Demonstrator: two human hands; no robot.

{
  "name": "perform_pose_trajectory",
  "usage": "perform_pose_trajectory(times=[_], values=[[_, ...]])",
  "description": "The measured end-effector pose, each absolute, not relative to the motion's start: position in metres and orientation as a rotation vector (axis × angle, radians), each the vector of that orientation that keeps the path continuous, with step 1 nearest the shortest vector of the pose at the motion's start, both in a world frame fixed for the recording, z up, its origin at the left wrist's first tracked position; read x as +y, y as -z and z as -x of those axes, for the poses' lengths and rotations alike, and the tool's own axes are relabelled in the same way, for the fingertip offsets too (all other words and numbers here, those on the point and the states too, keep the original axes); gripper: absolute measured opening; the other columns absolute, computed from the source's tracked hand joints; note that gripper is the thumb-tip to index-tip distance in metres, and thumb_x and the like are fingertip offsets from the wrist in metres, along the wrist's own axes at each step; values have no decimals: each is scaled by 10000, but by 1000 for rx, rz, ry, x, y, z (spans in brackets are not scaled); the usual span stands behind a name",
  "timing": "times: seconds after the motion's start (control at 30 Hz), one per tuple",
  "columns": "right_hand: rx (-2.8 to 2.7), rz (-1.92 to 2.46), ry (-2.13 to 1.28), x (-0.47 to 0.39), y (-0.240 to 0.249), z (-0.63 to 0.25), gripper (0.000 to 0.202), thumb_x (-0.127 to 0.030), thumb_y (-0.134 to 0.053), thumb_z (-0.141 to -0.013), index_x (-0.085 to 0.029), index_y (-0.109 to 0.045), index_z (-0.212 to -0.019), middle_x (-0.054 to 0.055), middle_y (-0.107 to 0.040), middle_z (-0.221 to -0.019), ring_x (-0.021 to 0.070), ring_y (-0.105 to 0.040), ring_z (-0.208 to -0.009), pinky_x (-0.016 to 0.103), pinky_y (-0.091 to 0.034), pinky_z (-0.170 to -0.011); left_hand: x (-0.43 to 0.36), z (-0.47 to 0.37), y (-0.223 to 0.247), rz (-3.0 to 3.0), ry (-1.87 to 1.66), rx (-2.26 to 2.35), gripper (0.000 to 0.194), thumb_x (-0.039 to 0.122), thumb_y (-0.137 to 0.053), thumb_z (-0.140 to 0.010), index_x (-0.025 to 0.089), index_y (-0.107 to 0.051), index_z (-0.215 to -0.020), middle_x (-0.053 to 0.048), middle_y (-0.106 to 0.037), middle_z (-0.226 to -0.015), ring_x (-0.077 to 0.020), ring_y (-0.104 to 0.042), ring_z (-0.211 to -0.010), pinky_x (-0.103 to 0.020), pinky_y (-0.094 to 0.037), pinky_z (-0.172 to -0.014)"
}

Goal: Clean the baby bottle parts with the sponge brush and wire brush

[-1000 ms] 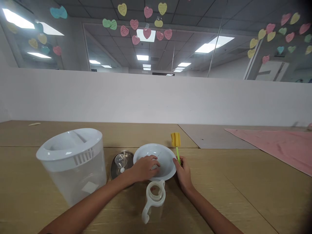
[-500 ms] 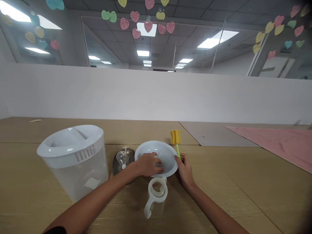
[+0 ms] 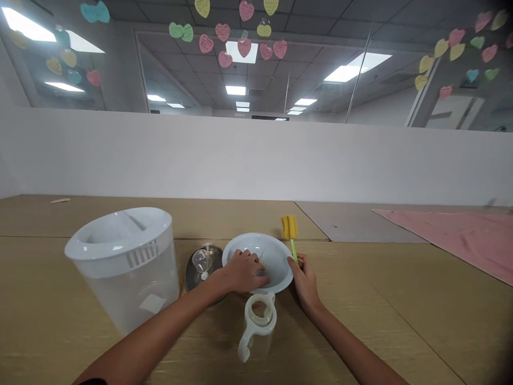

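A white shallow bowl-shaped lid (image 3: 276,254) rests on the wooden table (image 3: 401,310). My left hand (image 3: 242,272) lies inside it with the fingers curled over its near part. My right hand (image 3: 303,278) grips the lid's right rim, its fingers beside the green handle of a yellow sponge brush (image 3: 289,227) that lies just past the rim. A clear jug with a white handle (image 3: 256,326) stands right in front of the lid, between my forearms.
A large white-and-clear container (image 3: 122,262) stands at the left. A round metal plate with a small clear cup (image 3: 201,262) lies between it and the lid. A pink cloth (image 3: 457,235) covers the table's right back. A white partition runs behind.
Both hands stay on the lid. The view has shifted slightly, and my left fingers have curled a little more toward the lid's middle.
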State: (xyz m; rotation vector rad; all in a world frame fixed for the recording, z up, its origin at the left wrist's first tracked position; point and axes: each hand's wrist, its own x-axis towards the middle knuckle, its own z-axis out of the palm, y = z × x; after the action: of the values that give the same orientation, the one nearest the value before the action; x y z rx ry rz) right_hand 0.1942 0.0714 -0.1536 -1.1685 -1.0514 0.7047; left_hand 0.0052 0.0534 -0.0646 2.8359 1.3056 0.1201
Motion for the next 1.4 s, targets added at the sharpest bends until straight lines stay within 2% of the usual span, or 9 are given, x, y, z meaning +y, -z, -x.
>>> perform_pose_trajectory(times=[0.37, 0.57, 0.73, 0.87, 1.03, 1.17, 1.27, 1.4], values=[[-1056, 1182, -712, 70, 152, -194, 409, -523, -611, -682, -179, -567, -899, 17, -636, -721, 188, -574, -650, 279, -443, -575, 53, -3, 67, -2747, -316, 1259, 348, 441, -524, -844, 220, -603, -1100, -88, -604, -1070, -269, -522, -1037, -418, -358, -921], [-1065, 1186, -685, 71, 153, -194, 419, -541, -602, -687, -180, -565, -894, 17, -634, -702, 186, -568, -631, 276, -435, -553, 54, -4, 67, -2675, -307, 1274, 425, 454, -522, -832, 189, -570, -1161, -82, -648, -926, -275, -543, -975, -390, -379, -887], [-1070, 1189, -706, 72, 154, -195, 421, -543, -598, -688, -183, -562, -904, 17, -635, -706, 188, -571, -632, 273, -432, -547, 53, -6, 65, -2751, -176, 1316, 411, 480, -467, -847, 197, -623, -1101, -111, -635, -925, -299, -526, -992, -427, -355, -895], [-1059, 1184, -702, 72, 155, -195, 422, -532, -608, -681, -177, -573, -906, 12, -626, -678, 187, -566, -615, 276, -430, -546, 51, -6, 66, -2737, -283, 1396, 327, 456, -549, -799, 201, -651, -978, -94, -596, -944, -280, -514, -989, -414, -346, -905], [-1061, 1190, -703, 71, 153, -194, 428, -540, -608, -679, -175, -577, -900, 19, -638, -712, 190, -576, -648, 276, -441, -569, 52, -4, 68, -2804, -417, 1337, 214, 371, -606, -759, 178, -628, -848, -77, -559, -990, -241, -498, -961, -387, -352, -887], [-1063, 1202, -705, 71, 152, -195, 443, -549, -604, -682, -175, -569, -917, 19, -643, -731, 189, -577, -660, 270, -438, -570, 53, -4, 66, -2815, -377, 1227, 96, 273, -583, -757, 179, -600, -766, -35, -594, -870, -220, -503, -911, -379, -346, -871], [-1075, 1203, -700, 71, 153, -195, 452, -554, -603, -683, -174, -567, -924, 18, -644, -733, 187, -576, -660, 267, -435, -568, 51, -4, 62, -2778, -352, 1223, 88, 263, -585, -756, 177, -600, -758, -28, -606, -846, -225, -506, -916, -385, -340, -874], [-1080, 1191, -692, 70, 152, -195, 467, -567, -603, -681, -170, -566, -925, 17, -644, -724, 183, -574, -648, 263, -430, -558, 51, -4, 60, -2725, -339, 1211, 159, 291, -603, -758, 190, -629, -878, -36, -616, -895, -225, -513, -925, -385, -339, -882]])
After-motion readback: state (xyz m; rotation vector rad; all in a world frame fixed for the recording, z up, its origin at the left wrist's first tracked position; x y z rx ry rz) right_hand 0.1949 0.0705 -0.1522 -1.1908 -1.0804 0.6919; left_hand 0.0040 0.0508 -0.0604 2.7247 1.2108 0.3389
